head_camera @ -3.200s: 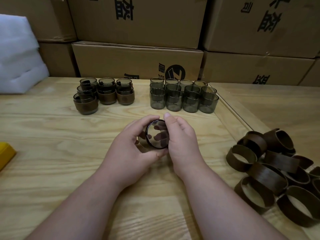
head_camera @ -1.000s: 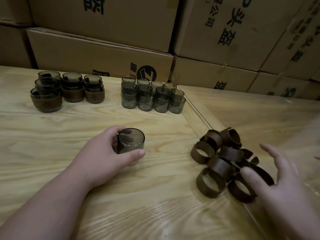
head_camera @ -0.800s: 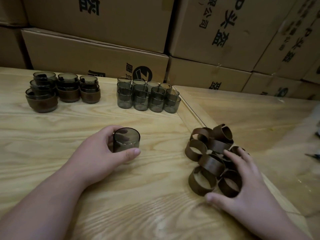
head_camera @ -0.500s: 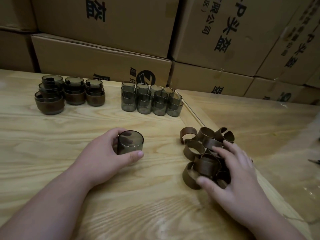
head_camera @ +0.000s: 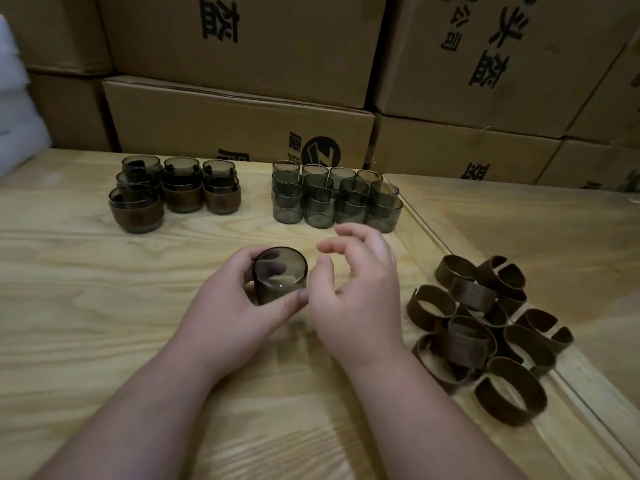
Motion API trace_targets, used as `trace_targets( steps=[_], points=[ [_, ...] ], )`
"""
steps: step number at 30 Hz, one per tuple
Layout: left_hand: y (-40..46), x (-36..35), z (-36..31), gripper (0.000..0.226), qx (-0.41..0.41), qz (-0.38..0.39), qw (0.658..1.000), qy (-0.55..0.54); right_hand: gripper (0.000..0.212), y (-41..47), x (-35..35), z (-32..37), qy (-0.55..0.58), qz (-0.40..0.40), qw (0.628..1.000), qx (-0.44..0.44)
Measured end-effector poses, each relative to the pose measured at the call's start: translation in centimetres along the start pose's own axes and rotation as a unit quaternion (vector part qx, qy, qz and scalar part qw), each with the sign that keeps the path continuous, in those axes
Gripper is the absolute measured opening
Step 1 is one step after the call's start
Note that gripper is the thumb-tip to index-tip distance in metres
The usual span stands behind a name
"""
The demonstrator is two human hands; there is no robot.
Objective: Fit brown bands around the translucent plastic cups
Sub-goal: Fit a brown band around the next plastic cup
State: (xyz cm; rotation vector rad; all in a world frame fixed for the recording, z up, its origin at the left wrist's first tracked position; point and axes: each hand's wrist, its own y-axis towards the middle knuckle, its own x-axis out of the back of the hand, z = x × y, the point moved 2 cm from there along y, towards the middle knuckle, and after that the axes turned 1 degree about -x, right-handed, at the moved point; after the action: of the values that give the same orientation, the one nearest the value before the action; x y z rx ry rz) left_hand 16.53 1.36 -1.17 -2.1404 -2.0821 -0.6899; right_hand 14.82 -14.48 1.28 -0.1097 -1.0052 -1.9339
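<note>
smoky grey-green is seen on the translucent cups (head_camera: 336, 202), dark brown on the bands (head_camera: 474, 327). pale wood grain is shown on the desk (head_camera: 86, 306), tan with black print on the boxes (head_camera: 242, 126).

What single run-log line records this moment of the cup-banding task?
left hand: grips bare cup on table | right hand: beside cup, holds nothing | loose bands: piled right | step: band not yet fitted
</note>
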Motion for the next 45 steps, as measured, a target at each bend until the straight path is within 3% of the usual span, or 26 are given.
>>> trace_targets(
  steps=[3, 7, 10, 17, 26, 28, 32, 34, 36, 41, 45],
  points=[
    [0.0, 0.3, 0.3, 0.062, 0.01, -0.036, 0.999, -0.006, 0.028, 0.5, 0.3, -0.5, -0.035, -0.018, 0.999, 0.014],
    [-0.1, 0.4, 0.4, 0.055, 0.013, -0.063, 0.997, -0.029, 0.045, 1.8, -0.2, -2.4, -0.146, 0.069, 0.982, -0.095],
    [0.0, 0.5, 0.4, 0.053, 0.014, -0.078, 0.996, -0.028, 0.047, 1.8, -1.0, -3.0, -0.123, 0.118, 0.979, -0.115],
    [0.0, 0.4, 0.7, 0.055, 0.037, -0.041, 0.998, 0.002, 0.041, 1.6, -1.9, -3.4, -0.09, 0.107, 0.983, -0.118],
    [-0.2, -0.1, 0.1, 0.06, 0.016, 0.053, 0.996, 0.07, 0.029, 1.4, -1.7, -2.9, 0.064, 0.02, 0.988, -0.137],
    [-0.1, -0.2, 0.1, 0.066, 0.008, 0.065, 0.995, 0.081, 0.026, 1.2, -1.7, -2.7, 0.098, 0.009, 0.986, -0.131],
    [-0.1, -0.3, 0.2, 0.109, 0.014, 0.077, 0.994, 0.075, 0.027, 0.9, -1.6, -2.1, 0.155, -0.005, 0.982, -0.111],
    [-0.2, -0.2, 0.2, 0.116, 0.012, 0.071, 0.997, 0.038, 0.028, 0.8, -1.5, -1.9, 0.169, -0.011, 0.981, -0.095],
    [-0.2, 0.0, 0.3, 0.103, 0.0, 0.039, 0.999, -0.01, 0.032, 0.8, -1.4, -1.6, 0.183, -0.008, 0.98, -0.072],
    [-0.1, 0.3, 0.0, 0.041, -0.021, -0.034, 0.995, -0.096, 0.047, 0.4, -1.4, -0.7, 0.196, 0.04, 0.98, 0.009],
    [0.0, 0.6, -0.5, 0.03, -0.039, -0.078, 0.989, -0.118, 0.055, 0.2, -1.7, -0.6, 0.206, 0.053, 0.976, 0.042]
  ],
)
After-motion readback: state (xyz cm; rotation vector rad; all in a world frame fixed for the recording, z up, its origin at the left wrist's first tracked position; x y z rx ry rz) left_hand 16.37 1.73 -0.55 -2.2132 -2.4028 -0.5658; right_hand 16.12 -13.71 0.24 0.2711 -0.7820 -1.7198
